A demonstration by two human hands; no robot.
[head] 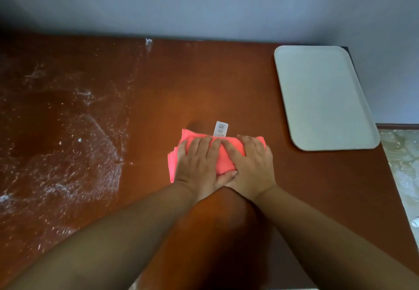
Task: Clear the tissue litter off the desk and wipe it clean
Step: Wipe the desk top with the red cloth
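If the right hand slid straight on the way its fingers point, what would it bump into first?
For the right hand, probably the white label of the pink cloth, just past its fingertips; beyond that, bare desk up to the wall.

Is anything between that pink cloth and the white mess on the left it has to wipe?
Nothing visible does. The left hand and right hand press the cloth flat, and only bare desk lies between it and the white specks on the left. The tray sits to the right.

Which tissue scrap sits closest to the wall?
The white scrap at the desk's back edge; the two small bits lie nearer the person, in the smeared patch left of the pink cloth.
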